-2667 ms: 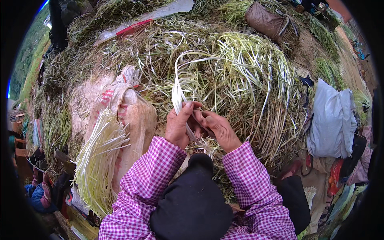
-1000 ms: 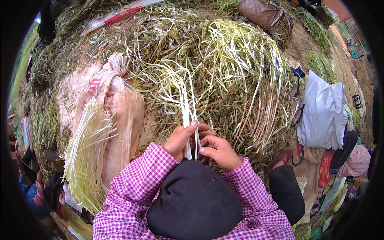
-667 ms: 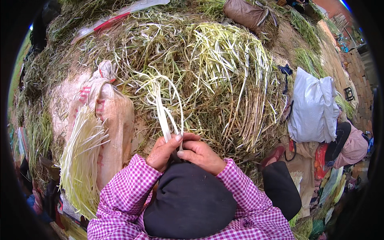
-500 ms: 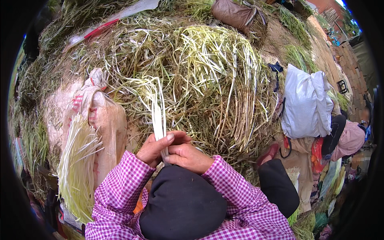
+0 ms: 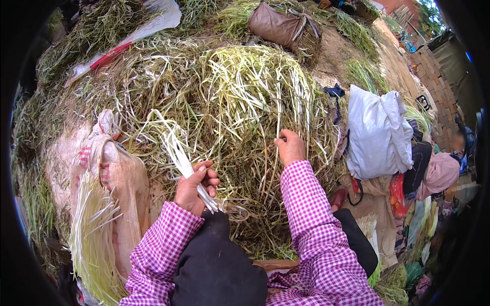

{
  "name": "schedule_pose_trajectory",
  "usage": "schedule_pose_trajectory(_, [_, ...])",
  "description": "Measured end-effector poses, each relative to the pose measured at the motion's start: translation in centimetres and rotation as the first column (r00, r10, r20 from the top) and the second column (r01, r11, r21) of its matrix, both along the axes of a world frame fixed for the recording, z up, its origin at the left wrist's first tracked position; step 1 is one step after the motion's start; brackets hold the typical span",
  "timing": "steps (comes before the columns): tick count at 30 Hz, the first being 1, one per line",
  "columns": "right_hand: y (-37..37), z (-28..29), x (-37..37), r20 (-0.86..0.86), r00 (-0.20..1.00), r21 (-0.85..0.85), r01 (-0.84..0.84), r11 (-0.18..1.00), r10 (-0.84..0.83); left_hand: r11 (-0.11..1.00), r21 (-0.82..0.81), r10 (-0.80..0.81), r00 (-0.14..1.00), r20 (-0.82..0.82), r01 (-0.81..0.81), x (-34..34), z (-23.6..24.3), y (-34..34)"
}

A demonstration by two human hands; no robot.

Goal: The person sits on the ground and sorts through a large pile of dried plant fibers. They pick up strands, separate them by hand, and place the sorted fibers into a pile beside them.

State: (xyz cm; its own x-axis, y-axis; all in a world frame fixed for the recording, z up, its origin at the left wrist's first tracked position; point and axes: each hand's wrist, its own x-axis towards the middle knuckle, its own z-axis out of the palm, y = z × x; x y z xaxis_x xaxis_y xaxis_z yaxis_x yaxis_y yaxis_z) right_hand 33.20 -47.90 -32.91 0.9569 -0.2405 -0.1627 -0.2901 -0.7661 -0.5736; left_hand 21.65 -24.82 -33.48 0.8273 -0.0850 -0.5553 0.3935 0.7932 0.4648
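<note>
My left hand [image 5: 194, 191] is closed around a small bunch of white stalks [image 5: 177, 150], which look like blanched garlic chives. Their pale leafy ends point away and to the left, and the cut-looking ends stick out below my palm near my dark-clad knee. My right hand [image 5: 291, 149] reaches over the heap, thumb and finger pinched at a long pale stalk [image 5: 279, 115]. Around it spreads a heap of loose yellow-green stalks [image 5: 250, 76] lying on brownish, withered leaves [image 5: 240, 173]. At my left, a sorted bundle of pale stalks [image 5: 92, 229] rests against a sack [image 5: 127, 178].
A stuffed white sack [image 5: 380, 135] stands right of the heap, with another person [image 5: 439, 176] beyond it. At the back lie a brown bag [image 5: 275, 25] and a white and red plastic sheet [image 5: 132, 38]. Withered leaves cover much of the ground.
My hands have parted. The right one has moved forward and right to the heap; the left keeps the white bunch, now tilted more to the left. The view has shifted slightly.
</note>
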Motion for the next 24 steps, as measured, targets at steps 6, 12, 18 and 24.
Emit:
schedule_pose_trajectory(6, [-1.5,3.7,-0.4,0.252,0.922,0.753,0.004,0.658,-0.294,1.0,0.019,0.022,1.0,-0.015,-0.022,-0.1,-0.3,0.2])
schedule_pose_trajectory(12, [-1.9,7.4,-2.9,0.275,0.919,0.93,-0.181,0.319,-0.283,1.0,0.027,-0.002,1.0,0.031,0.001,-0.5,0.1,0.2])
schedule_pose_trajectory(18, [-0.8,6.3,-5.6,0.216,0.948,0.964,-0.168,0.208,-0.234,0.998,0.051,-0.03,0.997,0.072,0.026,-0.5,0.7,-0.2])
schedule_pose_trajectory(24, [2.5,1.0,-9.0,0.032,0.999,0.957,-0.021,0.29,-0.033,0.98,0.173,-0.114,0.992,0.049,0.104,0.3,1.7,-0.9])
